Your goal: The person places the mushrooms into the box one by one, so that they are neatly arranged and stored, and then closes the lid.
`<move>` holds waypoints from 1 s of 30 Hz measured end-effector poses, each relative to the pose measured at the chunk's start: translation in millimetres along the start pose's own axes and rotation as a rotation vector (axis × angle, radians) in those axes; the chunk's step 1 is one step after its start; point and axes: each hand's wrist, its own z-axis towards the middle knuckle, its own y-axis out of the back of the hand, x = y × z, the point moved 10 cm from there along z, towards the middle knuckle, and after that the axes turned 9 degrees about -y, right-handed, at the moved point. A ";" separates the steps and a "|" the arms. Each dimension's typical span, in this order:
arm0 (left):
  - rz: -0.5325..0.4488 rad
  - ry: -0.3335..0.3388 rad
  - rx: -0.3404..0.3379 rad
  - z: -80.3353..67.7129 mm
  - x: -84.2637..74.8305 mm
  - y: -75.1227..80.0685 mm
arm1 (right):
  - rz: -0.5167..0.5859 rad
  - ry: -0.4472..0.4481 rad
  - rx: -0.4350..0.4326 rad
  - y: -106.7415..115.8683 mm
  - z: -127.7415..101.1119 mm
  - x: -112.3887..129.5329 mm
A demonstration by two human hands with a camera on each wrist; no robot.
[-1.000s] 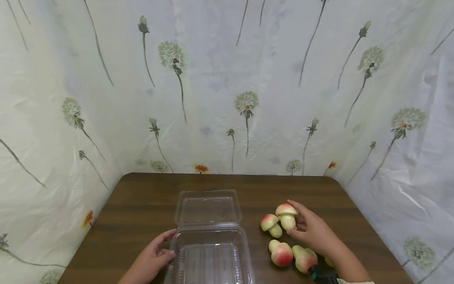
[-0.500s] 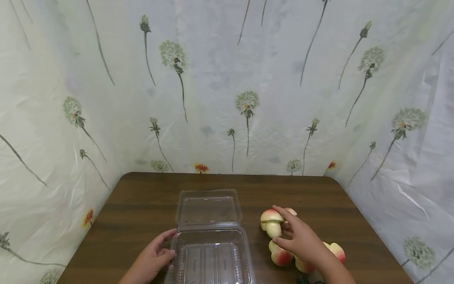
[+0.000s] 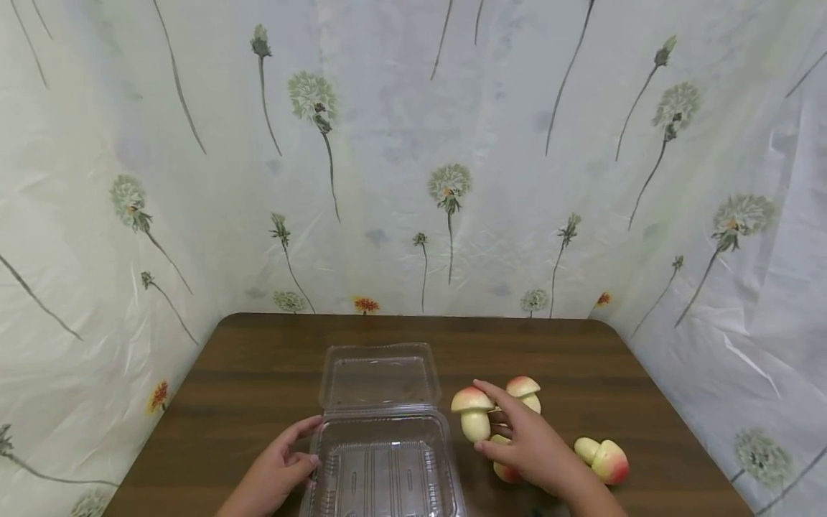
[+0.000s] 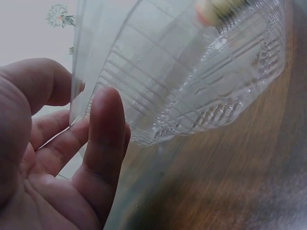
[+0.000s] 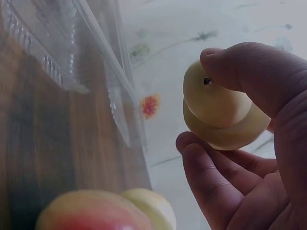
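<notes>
A clear plastic clamshell container (image 3: pixel 377 474) lies with its lid (image 3: pixel 381 377) folded back on the brown table. My left hand (image 3: pixel 274 467) pinches its left rim between thumb and fingers, as the left wrist view shows on the ribbed container wall (image 4: pixel 192 81). In my right hand (image 3: pixel 530 449) is a cream mushroom figure (image 3: pixel 474 422) with a reddish cap, lifted just right of the container. The right wrist view shows the mushroom figure's pale stem end (image 5: pixel 216 98), with a small dark hole, between the thumb (image 5: pixel 230 67) and fingers.
Another mushroom figure (image 3: pixel 523 391) stands behind the right hand. One more mushroom figure (image 3: pixel 507 472) is partly hidden under that hand, and a further mushroom figure (image 3: pixel 607 459) lies to its right. A flower-printed curtain (image 3: pixel 413 143) surrounds the wooden table (image 3: pixel 258 388).
My right hand has moved left with the mushroom figure, from above the group toward the container. The left hand and container have stayed put.
</notes>
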 end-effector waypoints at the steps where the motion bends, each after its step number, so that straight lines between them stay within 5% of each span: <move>1: 0.004 0.002 0.000 -0.1 0.1 0.1 | 0.000 0.012 0.003 -2.1 0.3 2.4; 14: 0.022 -0.002 -0.012 0.5 -0.5 -0.4 | 0.026 0.171 0.088 -33.8 0.9 30.8; 30: -0.019 0.002 -0.006 0.1 0.1 -1.3 | 0.023 0.178 0.136 -58.7 7.6 57.9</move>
